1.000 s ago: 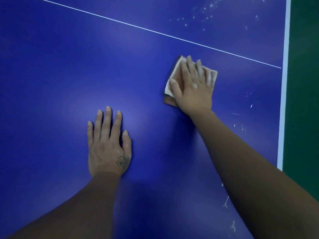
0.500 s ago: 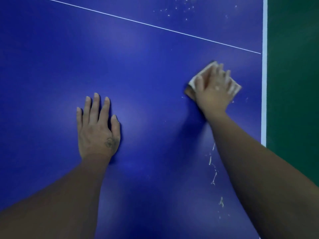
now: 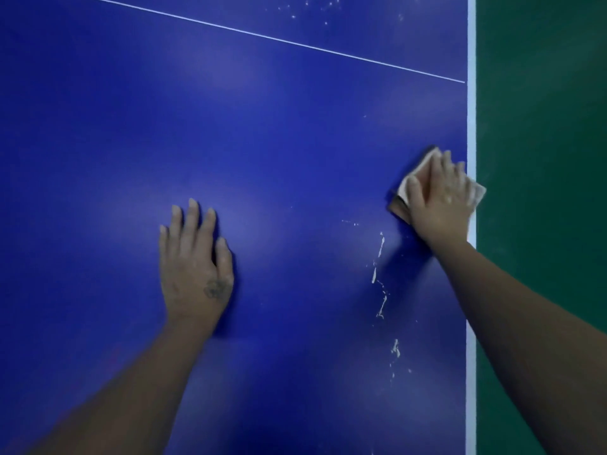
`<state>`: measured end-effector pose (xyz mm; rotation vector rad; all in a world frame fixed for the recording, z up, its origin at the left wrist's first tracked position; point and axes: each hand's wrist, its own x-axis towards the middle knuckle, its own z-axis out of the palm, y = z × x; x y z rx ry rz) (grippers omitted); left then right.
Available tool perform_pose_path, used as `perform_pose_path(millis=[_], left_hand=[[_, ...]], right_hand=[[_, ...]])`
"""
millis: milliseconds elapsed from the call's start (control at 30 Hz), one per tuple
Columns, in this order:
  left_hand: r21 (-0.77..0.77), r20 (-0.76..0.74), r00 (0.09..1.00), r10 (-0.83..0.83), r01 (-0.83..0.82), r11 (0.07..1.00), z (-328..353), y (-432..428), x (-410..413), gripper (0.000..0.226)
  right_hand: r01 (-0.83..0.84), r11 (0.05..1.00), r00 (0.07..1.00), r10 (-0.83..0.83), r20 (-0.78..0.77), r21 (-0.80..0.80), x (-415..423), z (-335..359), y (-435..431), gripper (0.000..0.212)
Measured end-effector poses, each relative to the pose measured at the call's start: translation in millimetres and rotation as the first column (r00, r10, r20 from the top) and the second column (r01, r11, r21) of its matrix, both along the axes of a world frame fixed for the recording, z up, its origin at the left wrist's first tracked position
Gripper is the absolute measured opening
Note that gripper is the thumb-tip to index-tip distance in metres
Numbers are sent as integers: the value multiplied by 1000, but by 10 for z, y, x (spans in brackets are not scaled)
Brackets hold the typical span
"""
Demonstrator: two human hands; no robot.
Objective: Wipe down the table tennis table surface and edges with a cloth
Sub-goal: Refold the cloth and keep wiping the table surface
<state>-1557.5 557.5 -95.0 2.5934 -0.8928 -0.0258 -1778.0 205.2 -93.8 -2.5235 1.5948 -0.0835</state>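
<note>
The blue table tennis table point(image 3: 262, 126) fills the view, with a thin white centre line running across the top and a white stripe point(image 3: 471, 93) along its right edge. My right hand point(image 3: 441, 198) presses flat on a folded whitish cloth point(image 3: 478, 192) at that right edge; a corner of the cloth sticks out past the edge. My left hand point(image 3: 193, 261) rests flat on the table, fingers spread, holding nothing. A trail of pale smeared dirt point(image 3: 381, 277) lies on the surface below the right hand.
Green floor point(image 3: 542, 159) lies beyond the table's right edge. More white specks point(image 3: 315, 8) dot the surface past the centre line at the top.
My right hand has slid the cloth to the right, from the middle of the table to its right edge. The left hand has stayed planted on the table.
</note>
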Motion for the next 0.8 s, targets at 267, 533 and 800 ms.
perform_pose_path(millis=[267, 533, 800], left_hand=[[148, 9, 999, 42, -43, 988, -192, 73, -732, 67], [91, 8, 1000, 25, -26, 996, -286, 98, -732, 67], [85, 19, 999, 29, -31, 996, -310, 81, -734, 65]], right_hand=[[-5, 1000, 998, 4, 59, 13, 715, 27, 629, 75], [-521, 850, 844, 527, 101, -81, 1271, -121, 826, 71], [-230, 973, 972, 230, 55, -8, 1145, -22, -446, 72]])
